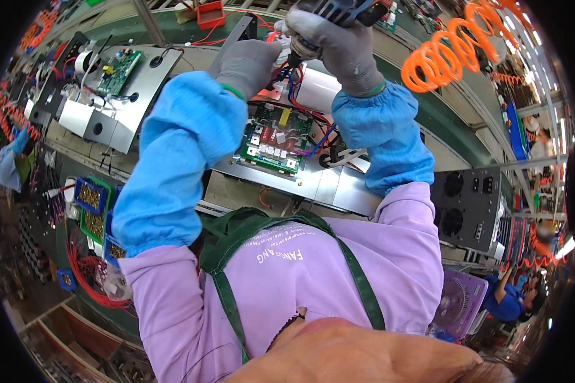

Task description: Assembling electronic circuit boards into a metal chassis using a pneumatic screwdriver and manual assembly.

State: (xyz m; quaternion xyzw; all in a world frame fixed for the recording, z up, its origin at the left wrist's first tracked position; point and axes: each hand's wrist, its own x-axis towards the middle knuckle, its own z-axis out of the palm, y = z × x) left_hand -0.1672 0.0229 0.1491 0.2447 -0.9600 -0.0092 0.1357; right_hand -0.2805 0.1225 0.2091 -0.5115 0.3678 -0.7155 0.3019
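Observation:
My right hand, in a grey glove, is wrapped round a dark power screwdriver, whose tip points down among wires. Close by on the left is my gloved left hand, its fingers closed at the wires; what they hold, if anything, is hidden. Beneath both hands lies a metal chassis carrying a green circuit board. A white cylinder sits behind the board, with red and blue wires around it. Part of the chassis's far end is covered by my hands.
Another chassis with a circuit board stands on the left. Small bins of screws and a bundle of red wires are at the lower left. Orange coiled hose hangs at the upper right. A black panel stands on the right.

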